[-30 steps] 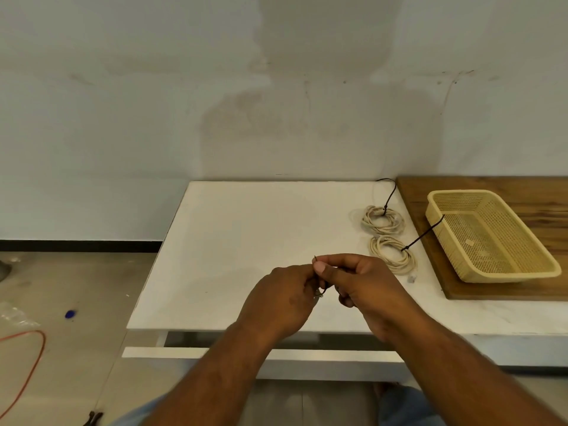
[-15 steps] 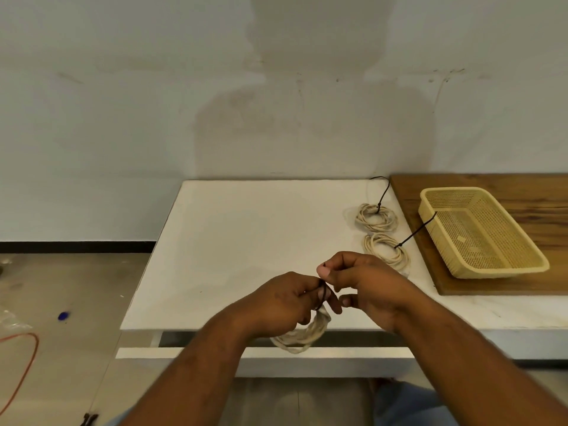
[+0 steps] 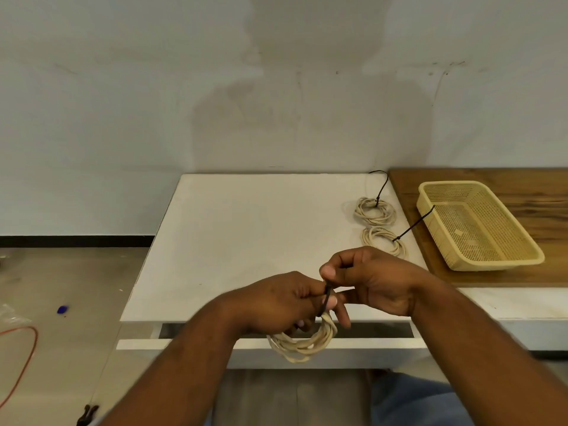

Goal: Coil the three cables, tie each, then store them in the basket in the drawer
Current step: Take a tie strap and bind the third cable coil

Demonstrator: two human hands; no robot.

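Note:
My left hand [image 3: 276, 302] holds a coiled cream cable [image 3: 302, 342] that hangs below it, over the front edge of the white table [image 3: 246, 229]. A thin black tie [image 3: 327, 298] wraps the coil's top. My right hand [image 3: 368, 278] pinches the tie's upper end between thumb and forefinger. Two other cream coils lie on the table at the right: the far coil [image 3: 373, 212] and the near coil [image 3: 384, 245], each with a black tie sticking out. The yellow mesh basket [image 3: 522, 250] stands empty on a wooden board [image 3: 522, 186]. The drawer [image 3: 368, 342] under the table is pulled open slightly.
A grey wall rises right behind the table. On the floor at the left lie an orange cord [image 3: 21, 358], a small blue object [image 3: 62, 309] and a dark tool [image 3: 87, 415]. My blue-clad knee [image 3: 415, 401] shows below the drawer.
The coil has dropped into view below my left hand. My right hand has lifted a little, drawing the black tie upward. The view has shifted slightly right.

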